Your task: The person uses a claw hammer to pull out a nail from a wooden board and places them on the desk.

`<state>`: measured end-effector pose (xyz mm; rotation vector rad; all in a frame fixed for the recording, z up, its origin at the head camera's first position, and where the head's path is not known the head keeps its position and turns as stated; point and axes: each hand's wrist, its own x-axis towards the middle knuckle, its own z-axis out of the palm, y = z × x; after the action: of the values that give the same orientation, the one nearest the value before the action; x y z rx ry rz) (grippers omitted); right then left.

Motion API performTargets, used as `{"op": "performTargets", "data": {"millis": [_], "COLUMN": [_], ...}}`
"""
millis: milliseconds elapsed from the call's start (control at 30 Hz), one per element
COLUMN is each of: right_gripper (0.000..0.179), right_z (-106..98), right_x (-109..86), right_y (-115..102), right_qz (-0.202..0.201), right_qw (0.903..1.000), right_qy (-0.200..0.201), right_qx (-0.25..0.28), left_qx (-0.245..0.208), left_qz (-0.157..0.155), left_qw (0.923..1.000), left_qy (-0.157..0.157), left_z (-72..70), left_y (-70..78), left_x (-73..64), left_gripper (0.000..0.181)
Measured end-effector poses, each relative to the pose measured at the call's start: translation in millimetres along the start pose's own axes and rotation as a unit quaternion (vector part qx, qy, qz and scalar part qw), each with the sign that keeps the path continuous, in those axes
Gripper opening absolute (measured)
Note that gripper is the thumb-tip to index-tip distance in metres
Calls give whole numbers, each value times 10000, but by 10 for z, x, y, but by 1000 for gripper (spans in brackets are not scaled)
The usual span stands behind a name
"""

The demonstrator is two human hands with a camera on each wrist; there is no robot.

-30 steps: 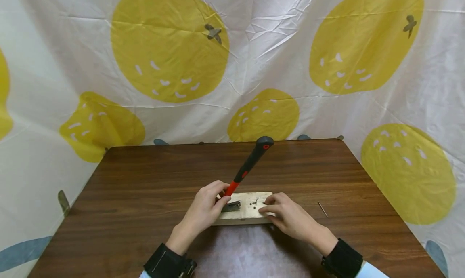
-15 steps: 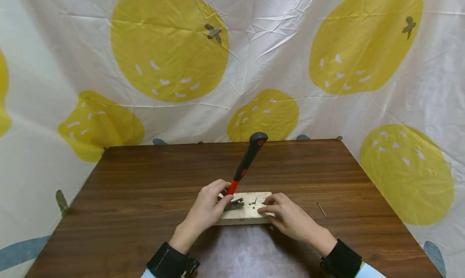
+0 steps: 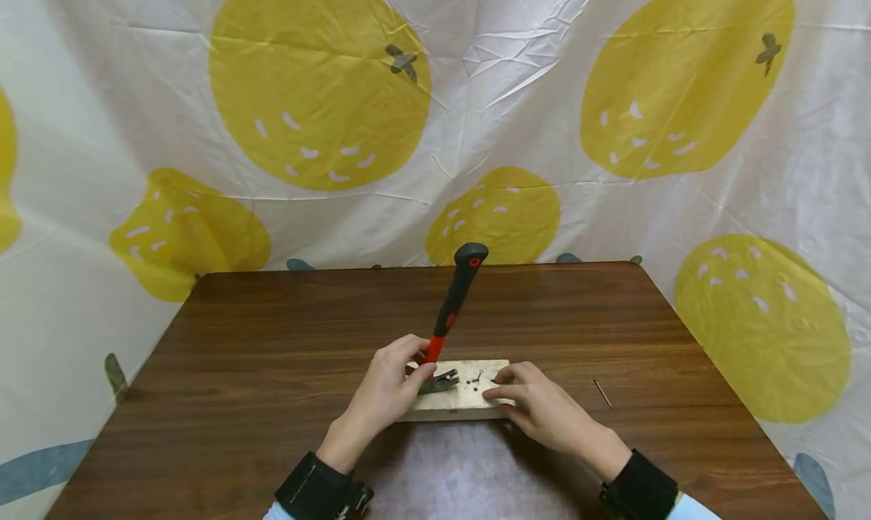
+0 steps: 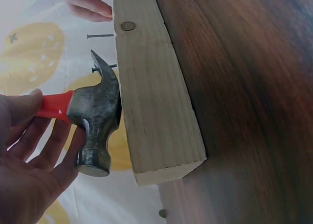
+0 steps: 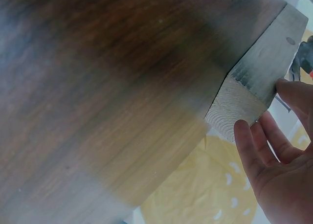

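Observation:
My left hand (image 3: 384, 388) holds a claw hammer (image 3: 452, 308) by the red neck just above its head. The black handle rises upward, leaning slightly right. The steel head (image 4: 95, 106) lies along the top of a pale wooden block (image 3: 452, 413). Its claw points at a nail (image 4: 110, 67) that stands in the block, and in the left wrist view claw and nail overlap; contact cannot be told. A second nail (image 4: 100, 36) stands farther along. My right hand (image 3: 537, 403) grips the block's right end, thumb and fingertips against it.
A loose nail (image 3: 602, 393) lies on the brown wood-grain table (image 3: 306, 331), right of the block. Several small dark spots mark the block's top. Behind the table hangs a white cloth (image 3: 490, 127) printed with yellow fruit.
The hammer's handle has swung left and become more upright. Its head has shifted slightly right and turned, bringing the claw nearer the nails. My right hand and the block stay in place.

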<state>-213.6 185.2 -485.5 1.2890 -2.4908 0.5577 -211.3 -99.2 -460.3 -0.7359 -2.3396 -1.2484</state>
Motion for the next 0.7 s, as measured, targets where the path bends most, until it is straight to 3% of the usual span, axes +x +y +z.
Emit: {"op": "performTargets", "data": {"millis": [500,700], "right_gripper": [26,27], "right_z": [-4,-17], "right_x": [-3,3], "right_y": [-17,-14], "right_qz": [-3,30], "right_qw": [10000,9999], "right_qy": [-36,-62], "right_qx": [10,110], "left_qx": [-417,-342], "left_qz": [-389,-410], "left_qw": [9984,9986], "left_qy": [-21,-35], "left_z": [-62,-74], "left_y": [-13,-22], "left_x": [-43,-60], "left_gripper": [21,24]}}
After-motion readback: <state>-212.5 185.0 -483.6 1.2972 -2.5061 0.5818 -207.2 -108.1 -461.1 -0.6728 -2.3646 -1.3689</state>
